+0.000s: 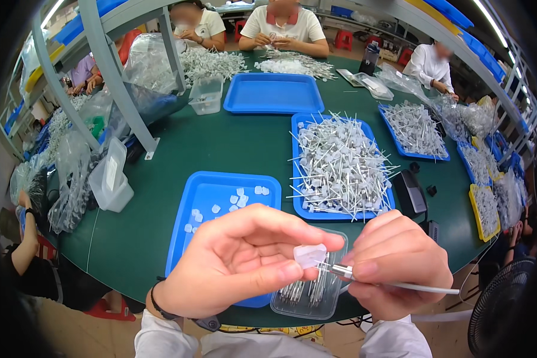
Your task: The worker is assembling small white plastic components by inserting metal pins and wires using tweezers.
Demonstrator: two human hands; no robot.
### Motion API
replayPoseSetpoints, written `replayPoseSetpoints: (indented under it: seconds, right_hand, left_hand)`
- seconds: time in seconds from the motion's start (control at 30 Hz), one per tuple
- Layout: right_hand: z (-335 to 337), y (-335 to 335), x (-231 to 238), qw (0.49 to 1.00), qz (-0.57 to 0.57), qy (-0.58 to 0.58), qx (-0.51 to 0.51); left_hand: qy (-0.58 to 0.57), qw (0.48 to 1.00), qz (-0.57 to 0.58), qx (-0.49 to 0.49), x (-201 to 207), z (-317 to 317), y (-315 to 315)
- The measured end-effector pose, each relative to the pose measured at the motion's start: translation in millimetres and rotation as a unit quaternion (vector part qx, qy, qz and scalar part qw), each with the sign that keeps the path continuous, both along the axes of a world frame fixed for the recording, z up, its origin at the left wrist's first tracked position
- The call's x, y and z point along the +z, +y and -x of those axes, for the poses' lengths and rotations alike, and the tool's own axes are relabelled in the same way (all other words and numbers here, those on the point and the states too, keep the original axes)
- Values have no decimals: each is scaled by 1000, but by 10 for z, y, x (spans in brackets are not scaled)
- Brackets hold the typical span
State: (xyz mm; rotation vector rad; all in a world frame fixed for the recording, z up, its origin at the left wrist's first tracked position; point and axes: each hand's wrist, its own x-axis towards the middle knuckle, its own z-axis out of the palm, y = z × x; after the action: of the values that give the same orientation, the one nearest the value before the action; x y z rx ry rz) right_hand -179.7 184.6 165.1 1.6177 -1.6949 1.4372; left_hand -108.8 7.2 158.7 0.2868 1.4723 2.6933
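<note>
A small translucent white plastic cap (309, 256) is pinched between the thumb and fingers of my left hand (218, 265). My right hand (400, 259) grips a thin cable-like piece with a white tail (426, 290) and a metal tip (340, 271). Fine prongs at that tip point at the cap's open side; I cannot tell whether they are inside it. Below my hands sits a clear plastic box (304, 311) with several thin metal parts. Partly behind my left hand lies a blue tray (204, 184) with several loose caps (216, 209).
A heaped blue tray (296, 206) of capped white stems stands beyond my right hand, and another tray (414, 154) further right. A flat blue tray (272, 93) lies further back. Dark device (413, 191), clear tubs (112, 179) and metal shelf posts (122, 77) surround it. Other people work around the table.
</note>
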Motion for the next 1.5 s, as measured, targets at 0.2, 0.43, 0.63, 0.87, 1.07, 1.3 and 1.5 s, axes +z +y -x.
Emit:
replayPoseSetpoints:
  seconds: [0.2,0.43,0.63,0.87,1.07,1.3,1.5]
  right_hand:
    - [-1,-24,-88,999,35,-7,-13]
    - [-8,-16,-55,999,27,-6,-35]
    - [-21,11,-32,999,3,5,-32]
    - [-69,140,5,996,-59,53,-49]
    - [-95,44,-67,993,-43,77,-76]
    - [-230,46,21,983,-74,89,-139]
    - [-234,-4,-24,984,-72,71,-150]
  left_hand:
    - [45,996,44,68,-44,33,8]
    - [41,994,69,76,-86,100,-30]
    - [43,999,17,22,-69,64,-7]
    - [87,996,-12,-4,-114,103,6]
    - [81,997,-3,-16,-182,103,-23]
    - [3,1000,-21,-17,-98,72,12]
    - [-4,1000,-9,7,-115,81,9]
